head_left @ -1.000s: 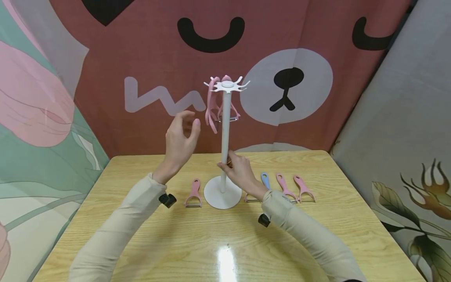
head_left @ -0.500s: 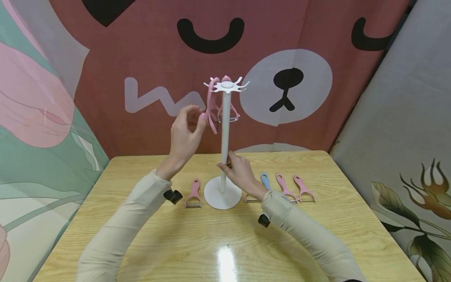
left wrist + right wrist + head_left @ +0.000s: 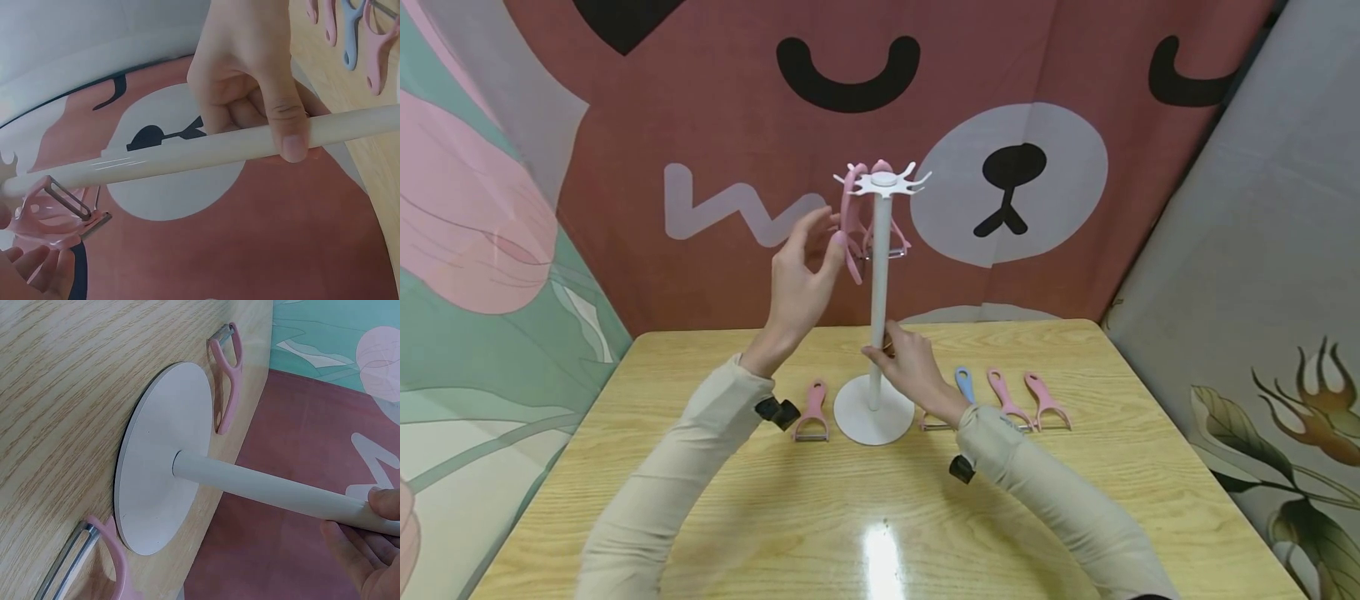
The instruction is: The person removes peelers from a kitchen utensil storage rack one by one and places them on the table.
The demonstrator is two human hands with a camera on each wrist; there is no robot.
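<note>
A white stand (image 3: 881, 283) with a round base and a ring of hooks on top rises from the table. My right hand (image 3: 913, 362) grips its pole low down, thumb across the front, as the left wrist view also shows. Pink peelers hang from the hooks at the left and back. My left hand (image 3: 805, 267) is at the left hanging pink peeler (image 3: 853, 217), thumb and fingers on either side of it. In the left wrist view the left fingers (image 3: 47, 269) lie right at the peeler's (image 3: 47, 219) pink frame, near its metal blade.
One pink peeler (image 3: 814, 412) lies left of the base. On the right lie a blue peeler (image 3: 964, 382) and several pink ones, including the outermost pink peeler (image 3: 1047, 402); one is partly hidden by the right wrist. A printed cloth (image 3: 737, 125) stands behind the table (image 3: 760, 517).
My left hand has moved right and slightly up, from beside the stand to the hanging pink peeler. The right hand has stayed on the pole, and the stand has not moved.
</note>
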